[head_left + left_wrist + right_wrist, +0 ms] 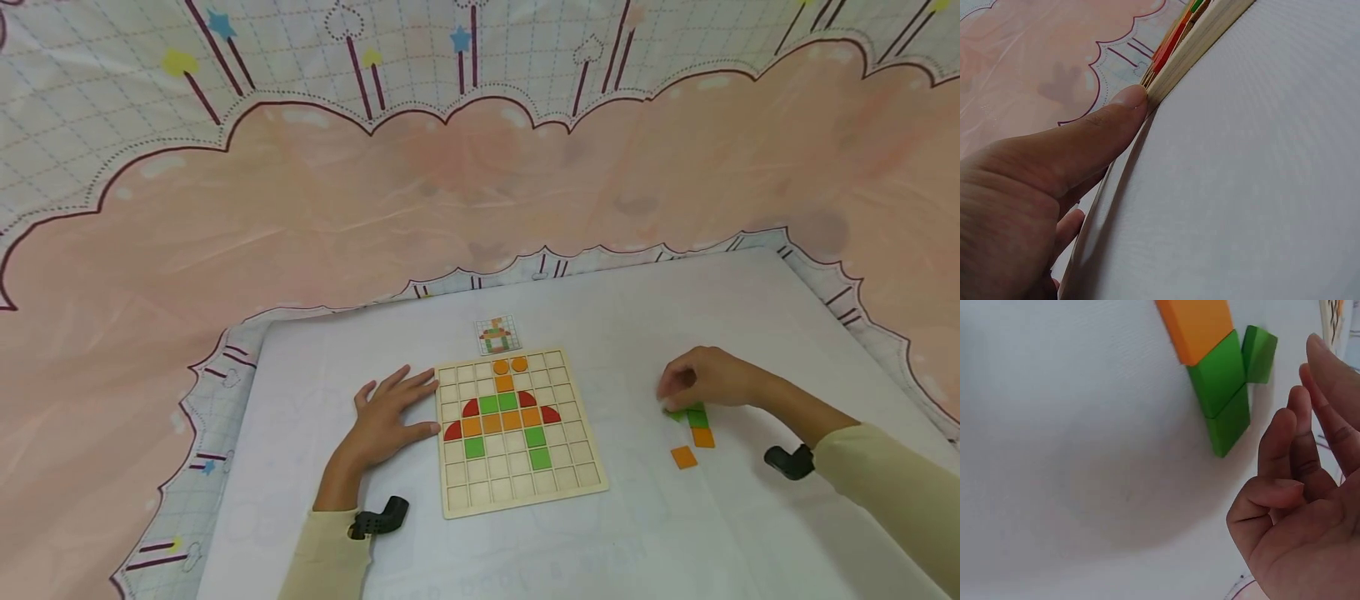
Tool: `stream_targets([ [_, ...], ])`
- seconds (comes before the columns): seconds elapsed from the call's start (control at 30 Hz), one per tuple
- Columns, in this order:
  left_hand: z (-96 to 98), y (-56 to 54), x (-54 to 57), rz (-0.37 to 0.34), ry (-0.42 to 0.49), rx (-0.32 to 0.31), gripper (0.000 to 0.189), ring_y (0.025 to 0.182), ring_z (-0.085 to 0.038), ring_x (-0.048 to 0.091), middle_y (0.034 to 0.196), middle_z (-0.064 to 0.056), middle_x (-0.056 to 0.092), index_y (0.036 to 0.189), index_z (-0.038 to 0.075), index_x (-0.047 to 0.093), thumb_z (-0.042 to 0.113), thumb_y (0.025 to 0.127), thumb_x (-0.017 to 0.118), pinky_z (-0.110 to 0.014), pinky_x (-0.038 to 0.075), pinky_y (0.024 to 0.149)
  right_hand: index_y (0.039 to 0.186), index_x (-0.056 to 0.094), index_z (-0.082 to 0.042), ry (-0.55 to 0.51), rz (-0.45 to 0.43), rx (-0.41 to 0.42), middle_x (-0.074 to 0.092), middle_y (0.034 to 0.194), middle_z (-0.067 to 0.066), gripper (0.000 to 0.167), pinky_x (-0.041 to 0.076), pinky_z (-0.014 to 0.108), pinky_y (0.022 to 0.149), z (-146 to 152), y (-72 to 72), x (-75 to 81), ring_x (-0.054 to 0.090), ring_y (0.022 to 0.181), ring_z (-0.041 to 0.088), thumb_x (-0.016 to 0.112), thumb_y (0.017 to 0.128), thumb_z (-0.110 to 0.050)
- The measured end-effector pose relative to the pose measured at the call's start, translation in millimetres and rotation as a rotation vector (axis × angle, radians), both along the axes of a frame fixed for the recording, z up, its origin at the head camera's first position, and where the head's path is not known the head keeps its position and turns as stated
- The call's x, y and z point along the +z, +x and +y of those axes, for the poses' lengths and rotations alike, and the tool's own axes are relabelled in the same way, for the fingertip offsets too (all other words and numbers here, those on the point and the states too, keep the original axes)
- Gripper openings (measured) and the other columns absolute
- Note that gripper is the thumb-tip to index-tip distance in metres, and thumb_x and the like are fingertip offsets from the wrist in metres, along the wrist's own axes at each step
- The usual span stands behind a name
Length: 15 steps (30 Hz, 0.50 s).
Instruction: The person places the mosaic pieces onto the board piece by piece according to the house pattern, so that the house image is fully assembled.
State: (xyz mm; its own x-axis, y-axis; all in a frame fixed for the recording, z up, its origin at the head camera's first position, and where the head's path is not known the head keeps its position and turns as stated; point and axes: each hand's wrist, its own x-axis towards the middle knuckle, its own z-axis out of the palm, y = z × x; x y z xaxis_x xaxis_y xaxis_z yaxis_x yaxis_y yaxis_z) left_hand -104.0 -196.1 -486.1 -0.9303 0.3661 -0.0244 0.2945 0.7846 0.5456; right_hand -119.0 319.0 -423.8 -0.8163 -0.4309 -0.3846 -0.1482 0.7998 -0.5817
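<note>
My left hand (384, 421) lies at the left edge of a wooden grid board (498, 492), fingers spread and thumb against its side. In the left wrist view the thumb (1094, 134) touches the board's edge. Coloured tiles sit in the grid: orange circles (510, 366), green squares (498, 403), orange squares and red quarter-rounds (551, 414). On the right, my right hand (701, 377) hovers by loose tiles, fingers loosely bent. The right wrist view shows nothing between its thumb and fingertips; a tilted green tile (1260, 355) lies just beyond them, beside two green squares (1219, 375).
A small pattern card (497, 334) lies behind the board. Two loose orange squares, one (702, 437) touching the green row and another (684, 457) apart, lie at the right. A white sheet (337, 350) covers the table; a patterned cloth (450, 192) is behind.
</note>
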Motion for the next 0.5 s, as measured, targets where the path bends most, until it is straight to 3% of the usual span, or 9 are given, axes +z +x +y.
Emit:
stream_targets([
  [0.2,0.4,0.4,-1.6,0.018,-0.002,-0.003,0.072,0.157,-0.030,0.022,0.161,0.004,0.046,0.148,0.023,0.056,0.042,0.084,0.082,-0.067,0.002,0.118,0.098,0.075,-0.018,0.009,-0.058,-0.019,0.063,0.087,-0.002,0.019,0.049,0.025,0.073,5.2,-0.4,-7.2,0.054,0.086,0.018,0.084,0.084,-0.025],
  [0.5,1.5,0.9,-1.1,0.028,0.001,0.001,0.071,0.157,-0.031,0.022,0.161,0.003,0.046,0.148,0.023,0.056,0.041,0.084,0.082,-0.068,0.002,0.118,0.096,0.072,-0.020,-0.002,-0.037,0.035,0.062,0.087,-0.004,0.020,0.046,0.022,0.071,10.4,1.4,-12.5,0.053,0.084,0.015,0.085,0.082,-0.026],
])
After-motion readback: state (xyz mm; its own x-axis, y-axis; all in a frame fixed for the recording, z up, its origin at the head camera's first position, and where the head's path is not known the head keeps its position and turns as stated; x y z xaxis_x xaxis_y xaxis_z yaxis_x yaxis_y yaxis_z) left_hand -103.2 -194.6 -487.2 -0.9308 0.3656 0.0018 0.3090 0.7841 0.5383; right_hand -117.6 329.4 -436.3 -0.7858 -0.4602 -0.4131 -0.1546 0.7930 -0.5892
